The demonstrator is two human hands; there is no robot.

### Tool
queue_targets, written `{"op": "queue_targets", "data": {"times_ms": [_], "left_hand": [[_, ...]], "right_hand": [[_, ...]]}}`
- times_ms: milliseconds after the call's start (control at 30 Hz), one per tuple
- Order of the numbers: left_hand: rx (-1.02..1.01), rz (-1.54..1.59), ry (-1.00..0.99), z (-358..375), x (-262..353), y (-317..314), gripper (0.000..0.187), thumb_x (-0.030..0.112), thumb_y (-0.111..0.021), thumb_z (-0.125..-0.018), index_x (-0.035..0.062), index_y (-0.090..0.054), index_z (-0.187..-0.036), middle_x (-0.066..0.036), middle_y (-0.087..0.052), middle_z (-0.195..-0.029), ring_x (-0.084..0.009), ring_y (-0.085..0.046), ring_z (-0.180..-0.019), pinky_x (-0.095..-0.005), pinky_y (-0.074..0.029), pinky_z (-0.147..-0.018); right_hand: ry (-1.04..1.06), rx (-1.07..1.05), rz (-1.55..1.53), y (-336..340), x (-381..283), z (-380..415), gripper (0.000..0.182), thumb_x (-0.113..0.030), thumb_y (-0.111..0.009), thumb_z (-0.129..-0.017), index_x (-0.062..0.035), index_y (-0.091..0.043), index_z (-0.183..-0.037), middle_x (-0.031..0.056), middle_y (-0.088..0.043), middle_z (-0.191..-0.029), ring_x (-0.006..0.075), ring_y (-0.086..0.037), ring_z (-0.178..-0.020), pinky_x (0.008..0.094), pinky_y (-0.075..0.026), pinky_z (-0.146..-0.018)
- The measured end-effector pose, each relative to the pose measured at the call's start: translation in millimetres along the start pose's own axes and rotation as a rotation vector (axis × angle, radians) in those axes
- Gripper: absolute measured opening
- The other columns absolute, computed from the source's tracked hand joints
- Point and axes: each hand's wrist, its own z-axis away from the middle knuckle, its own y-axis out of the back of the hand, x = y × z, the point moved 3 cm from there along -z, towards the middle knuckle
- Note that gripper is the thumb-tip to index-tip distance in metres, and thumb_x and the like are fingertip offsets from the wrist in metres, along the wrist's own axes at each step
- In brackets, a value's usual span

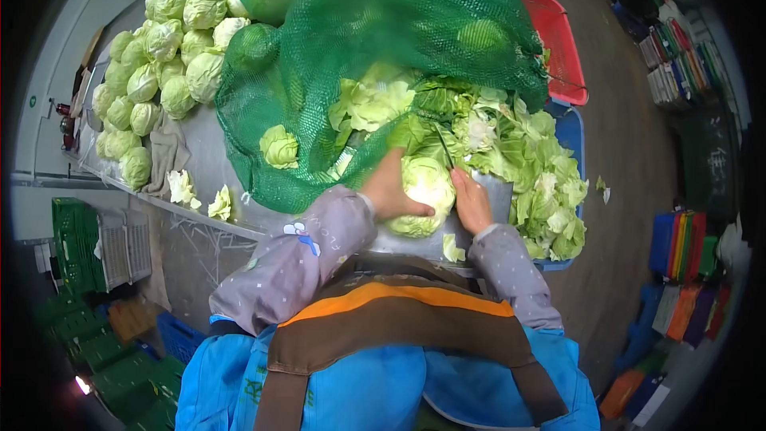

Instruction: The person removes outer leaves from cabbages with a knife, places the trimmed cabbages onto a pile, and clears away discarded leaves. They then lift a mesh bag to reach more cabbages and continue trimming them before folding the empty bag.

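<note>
Cabbage (423,191) sits at the near edge of the metal table (209,166), just below the open mouth of the green net sack (383,40). I see my left hand (391,191) cupped around its left side, fingers wrapped on, and my right hand (472,203) pressed to its right side, gripping a thin dark blade (444,148), I think. Loose trimmed leaves (542,183) crowd the right edge; I judge a slip there could send the head off the edge or the blade toward my left fingers.
</note>
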Motion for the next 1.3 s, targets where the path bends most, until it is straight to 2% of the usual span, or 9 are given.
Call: {"op": "queue_targets", "data": {"times_ms": [300, 367, 533, 767, 833, 967, 1100, 1167, 1300], "left_hand": [[-0.041, 0.144, 0.17, -0.5, 4.0, 3.5, 0.123, 0.045, -0.086, -0.054, -0.0124, -0.013, -0.135, -0.032, -0.036, -0.131, -0.036, -0.038, -0.125, -0.0349, -0.032, -0.105], [0.006, 0.085, 0.086, 0.6, 4.1, 0.5, 0.122, 0.044, -0.086, -0.055, -0.0123, -0.013, -0.135, -0.031, -0.035, -0.131, -0.036, -0.037, -0.125, -0.0353, -0.032, -0.105], [0.076, 0.057, 0.078, 10.9, -0.7, -14.1, 0.12, 0.041, -0.087, -0.053, -0.0115, -0.016, -0.135, -0.031, -0.035, -0.131, -0.0365, -0.037, -0.125, -0.036, -0.031, -0.105], [0.383, 0.061, -0.076, 33.9, -10.9, -39.7, 0.105, 0.037, -0.086, -0.059, -0.0108, -0.024, -0.13, -0.026, -0.046, -0.121, -0.0311, -0.048, -0.114, -0.036, -0.04, -0.097], [0.39, 0.651, 0.191, 36.4, -29.2, -50.0, 0.096, 0.035, -0.085, -0.061, -0.0076, -0.03, -0.128, -0.023, -0.051, -0.117, -0.0321, -0.053, -0.109, -0.0364, -0.042, -0.094], [0.259, 0.574, 0.441, 56.4, -25.3, -30.0, 0.098, 0.04, -0.084, -0.061, -0.0082, -0.03, -0.128, -0.022, -0.051, -0.117, -0.0308, -0.053, -0.108, -0.0346, -0.043, -0.093], [0.379, -0.729, -0.136, 62.8, 31.2, 20.4, 0.115, 0.049, -0.086, -0.053, -0.0132, -0.026, -0.129, -0.029, -0.048, -0.121, -0.0405, -0.05, -0.112, -0.0403, -0.04, -0.099], [0.293, -0.698, -0.423, 38.3, 22.3, 21.5, 0.116, 0.048, -0.087, -0.05, -0.0127, -0.029, -0.13, -0.03, -0.047, -0.122, -0.042, -0.048, -0.114, -0.0388, -0.039, -0.1], [-0.052, -0.057, 0.078, 10.0, -6.4, 0.4, 0.116, 0.047, -0.088, -0.044, -0.0131, -0.033, -0.127, -0.029, -0.05, -0.121, -0.0352, -0.051, -0.114, -0.0342, -0.04, -0.098]], "right_hand": [[-0.121, -0.155, -0.077, 12.2, -17.1, -1.2, 0.041, -0.035, -0.045, -0.093, -0.0004, -0.059, -0.11, 0.0276, -0.062, -0.089, 0.0433, -0.059, -0.081, 0.0461, -0.045, -0.069], [-0.499, -0.175, -0.172, 1.1, -0.5, -0.1, 0.045, -0.039, -0.043, -0.094, 0.001, -0.061, -0.103, 0.0275, -0.062, -0.086, 0.0439, -0.059, -0.083, 0.0466, -0.046, -0.072], [0.004, -0.08, 0.179, 40.9, -61.2, -29.1, 0.03, -0.025, -0.067, -0.074, -0.0064, -0.065, -0.098, 0.0204, -0.063, -0.071, 0.0357, -0.061, -0.06, 0.0419, -0.05, -0.058], [-0.068, -0.006, 0.233, -9.7, 14.0, -56.8, 0.037, -0.029, -0.074, -0.07, -0.0053, -0.064, -0.096, 0.0202, -0.063, -0.071, 0.0337, -0.063, -0.067, 0.0408, -0.049, -0.06], [-0.264, 0.17, 0.013, 11.5, -6.3, -32.4, 0.045, -0.032, -0.077, -0.068, -0.0062, -0.062, -0.102, 0.0172, -0.065, -0.071, 0.0294, -0.064, -0.065, 0.0382, -0.049, -0.061], [-0.451, -0.117, -0.299, 35.6, -56.4, 20.9, 0.06, -0.031, -0.078, -0.069, -0.0007, -0.058, -0.116, 0.0121, -0.067, -0.076, 0.0229, -0.063, -0.069, 0.0337, -0.049, -0.065], [-0.142, -0.156, -0.29, 9.7, -47.0, 24.8, 0.062, -0.032, -0.077, -0.07, 0.003, -0.056, -0.117, 0.0163, -0.066, -0.085, 0.0248, -0.064, -0.076, 0.0337, -0.048, -0.068], [0.042, -0.242, -0.215, 13.7, -56.8, 4.9, 0.056, -0.035, -0.073, -0.074, 0.0003, -0.059, -0.115, 0.0185, -0.064, -0.095, 0.0285, -0.063, -0.08, 0.0355, -0.048, -0.072], [-0.033, -0.363, -0.009, 46.6, -79.1, 15.1, 0.056, -0.037, -0.06, -0.084, -0.0063, -0.048, -0.129, 0.0198, -0.062, -0.1, 0.0331, -0.061, -0.079, 0.0389, -0.048, -0.072]]}}
